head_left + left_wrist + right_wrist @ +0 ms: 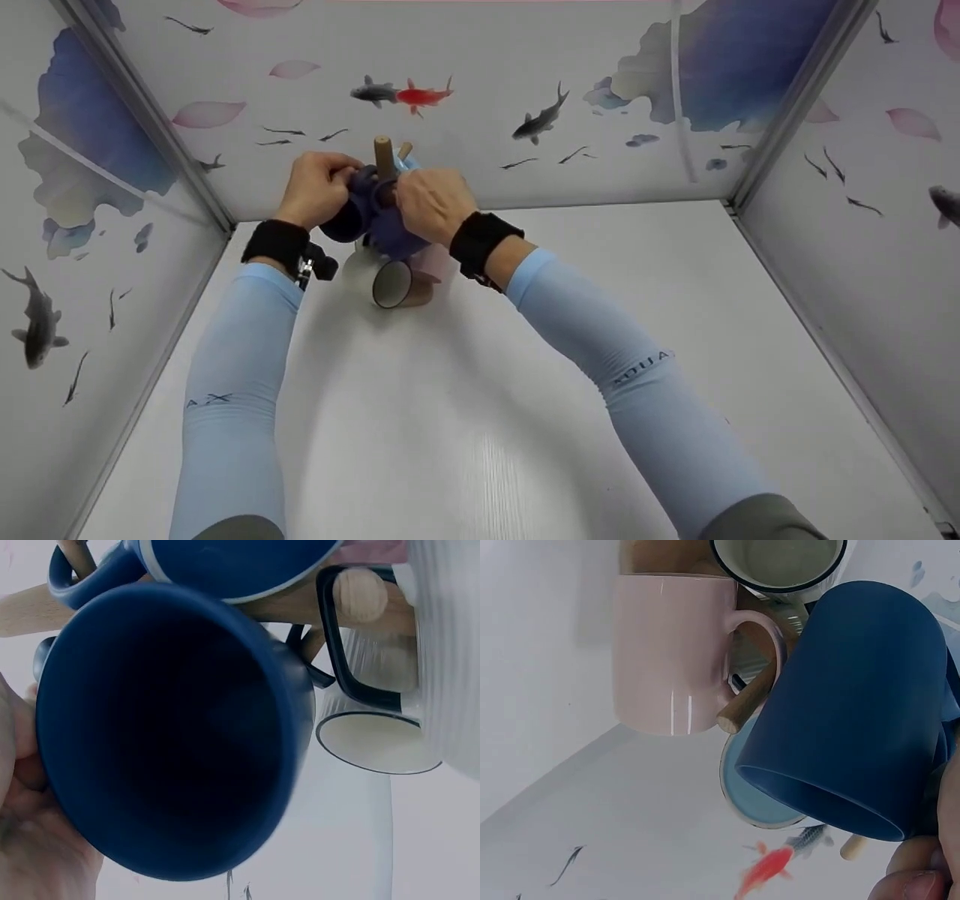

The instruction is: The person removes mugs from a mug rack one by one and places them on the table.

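Note:
Mugs hang on a wooden mug tree at the back of the table. My left hand pinches a dark blue mug on the tree's left side; its wide mouth fills the left wrist view, with fingers at its left edge. On the right, my right hand holds a second dark blue mug near its handle, fingers at the lower right of the right wrist view. That mug tilts beside a wooden peg. Where the fingertips meet both handles is partly hidden.
A pink mug hangs beside a peg. Below are a black-rimmed white mug and a ribbed clear cup with a black handle. A light blue mug sits behind. Patterned panels enclose the white table.

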The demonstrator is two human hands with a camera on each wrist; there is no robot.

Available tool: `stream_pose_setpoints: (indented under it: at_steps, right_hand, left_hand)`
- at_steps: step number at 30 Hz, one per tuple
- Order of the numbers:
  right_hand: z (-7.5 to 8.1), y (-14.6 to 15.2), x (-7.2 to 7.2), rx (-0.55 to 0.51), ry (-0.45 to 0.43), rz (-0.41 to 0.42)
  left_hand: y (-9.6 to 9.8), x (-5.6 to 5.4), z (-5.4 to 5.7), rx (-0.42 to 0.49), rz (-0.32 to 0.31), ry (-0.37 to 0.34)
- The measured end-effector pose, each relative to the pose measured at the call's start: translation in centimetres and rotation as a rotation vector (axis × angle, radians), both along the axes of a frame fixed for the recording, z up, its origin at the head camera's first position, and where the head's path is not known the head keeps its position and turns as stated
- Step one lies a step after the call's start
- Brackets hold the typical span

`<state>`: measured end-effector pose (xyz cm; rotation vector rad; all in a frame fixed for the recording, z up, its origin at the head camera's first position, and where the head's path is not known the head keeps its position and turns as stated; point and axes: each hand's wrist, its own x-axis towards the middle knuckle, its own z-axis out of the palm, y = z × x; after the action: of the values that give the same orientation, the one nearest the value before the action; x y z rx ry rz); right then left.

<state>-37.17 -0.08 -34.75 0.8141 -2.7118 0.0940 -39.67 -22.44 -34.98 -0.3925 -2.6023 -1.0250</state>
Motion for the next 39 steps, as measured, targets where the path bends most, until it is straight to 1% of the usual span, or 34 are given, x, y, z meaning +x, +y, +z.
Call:
stream_pose_setpoints:
  at_steps: [5, 8, 12, 18, 23, 27, 31, 34, 39]
  right_hand:
    - [0.2, 1.1, -0.2, 0.017, -0.008, 0.002]
    - [0.3, 1.7, -0.2, 0.020, -0.023, 0.002]
    - [0.4, 2.6, -0.3, 0.042, -0.020, -0.006]
    - [0.7, 3.8, -0.3, 0.066, -0.014, -0.012]
    - [1.0, 4.8, -0.4, 0.065, -0.020, -0.028]
    - [1.2, 5.5, -0.5, 0.059, -0.024, -0.031]
    - [1.1, 6.5, -0.5, 0.085, 0.004, -0.030]
    - [1.1, 7.3, -0.5, 0.113, 0.014, -0.047]
    - [1.3, 8.4, -0.2, 0.111, 0.003, -0.075]
  left_hand:
    - [0.8, -0.3, -0.2, -0.014, -0.024, 0.021]
    - [1.4, -0.4, -0.5, 0.002, -0.031, 0.027]
    - [2.3, -0.6, -1.0, 0.027, -0.039, 0.036]
    - [3.6, -0.9, -1.1, 0.047, -0.042, 0.060]
    - [4.6, -1.0, -1.3, 0.070, -0.053, 0.090]
    - [5.4, -1.2, -1.9, 0.088, -0.064, 0.127]
    - [6.4, -1.4, -2.4, 0.109, -0.075, 0.169]
    - [7.3, -1.6, -2.7, 0.114, -0.091, 0.184]
    - [8.5, -1.6, -2.7, 0.112, -0.110, 0.196]
